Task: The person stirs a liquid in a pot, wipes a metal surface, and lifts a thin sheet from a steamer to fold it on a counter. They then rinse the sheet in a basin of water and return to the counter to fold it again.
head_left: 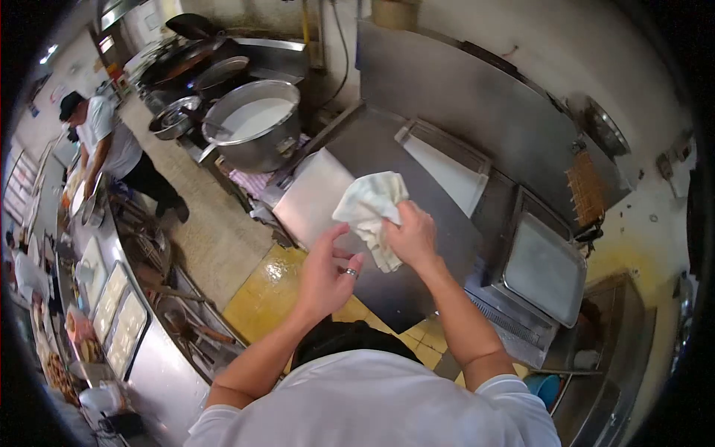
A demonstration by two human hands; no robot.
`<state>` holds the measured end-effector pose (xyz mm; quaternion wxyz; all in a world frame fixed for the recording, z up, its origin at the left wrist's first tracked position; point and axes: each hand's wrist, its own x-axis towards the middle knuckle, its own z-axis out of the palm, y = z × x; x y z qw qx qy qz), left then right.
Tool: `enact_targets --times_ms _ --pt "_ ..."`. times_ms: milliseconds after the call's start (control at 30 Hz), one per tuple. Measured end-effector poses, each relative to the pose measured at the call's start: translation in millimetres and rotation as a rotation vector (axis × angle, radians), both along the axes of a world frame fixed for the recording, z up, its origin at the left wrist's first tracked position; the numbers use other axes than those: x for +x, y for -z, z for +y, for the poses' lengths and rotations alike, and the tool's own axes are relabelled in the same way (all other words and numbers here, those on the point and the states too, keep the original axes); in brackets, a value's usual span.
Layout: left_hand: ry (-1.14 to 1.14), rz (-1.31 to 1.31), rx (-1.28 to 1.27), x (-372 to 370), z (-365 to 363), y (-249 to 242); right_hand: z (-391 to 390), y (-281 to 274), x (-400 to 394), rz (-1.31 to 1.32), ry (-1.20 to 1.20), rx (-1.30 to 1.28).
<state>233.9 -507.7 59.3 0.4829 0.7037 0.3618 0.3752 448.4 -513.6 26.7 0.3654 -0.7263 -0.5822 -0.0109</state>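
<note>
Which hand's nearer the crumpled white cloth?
Right. The right hand grips the crumpled white cloth at its right side; the left hand is open, just off its lower left edge, not gripping it. Can't tell if fingertips brush it.

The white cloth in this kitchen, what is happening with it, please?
A person grips the crumpled white cloth in the right hand, above a dark grey metal worktop. Their left hand, with a ring on one finger, is near the cloth and holds nothing. A large round steel pot with white contents stands beyond. At the picture's left, a co-worker in a white shirt leans over a long metal counter.
</note>
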Motion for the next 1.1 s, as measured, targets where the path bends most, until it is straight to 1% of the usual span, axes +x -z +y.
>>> enact_targets --times_ms 67,100,133,167,233,333,367,400,500,600,767,867,1000,1100 --pt "0.088 0.095 -0.050 22.7 12.1 -7.6 -4.1 0.9 26.2 0.050 0.111 -0.005" --pt "0.104 0.065 0.015 35.1 17.4 -9.2 -4.3 1.2 39.5 0.067 0.173 -0.027" --pt "0.131 0.060 0.015 46.2 23.8 -6.3 -3.2 2.3 52.7 0.083 0.235 -0.047" --pt "0.157 0.055 0.014 57.0 31.8 -1.7 -0.4 7.6 67.6 0.061 0.280 -0.011" --pt "0.191 0.084 0.014 73.3 49.0 0.9 8.3 11.3 95.0 0.027 0.374 -0.058" --pt "0.210 0.101 0.061 88.3 83.9 19.1 33.2 13.0 126.7 0.005 0.514 -0.127" --pt "0.215 0.074 -0.025 92.9 97.7 29.9 45.0 13.7 136.2 0.019 0.565 -0.168" --pt "0.221 0.072 -0.013 96.5 111.9 37.3 56.6 14.4 146.3 0.031 0.614 -0.210" --pt "0.212 0.056 0.025 98.9 154.7 58.0 92.3 27.2 173.3 -0.019 0.683 -0.234" --pt "0.208 0.109 -0.058 97.7 192.9 72.2 130.2 34.6 191.9 0.030 0.768 -0.341" --pt "0.250 0.128 -0.167 89.2 240.6 103.5 179.5 53.0 222.2 0.092 0.861 -0.425" --pt "0.265 0.137 -0.148 89.8 265.1 110.5 201.5 67.6 239.6 0.136 0.911 -0.435" --pt "0.263 0.153 -0.180 97.1 284.8 111.8 224.5 50.5 234.0 0.230 0.984 -0.505" --pt "0.278 0.162 -0.185 101.4 293.1 110.0 231.7 65.6 243.4 0.226 1.023 -0.477"
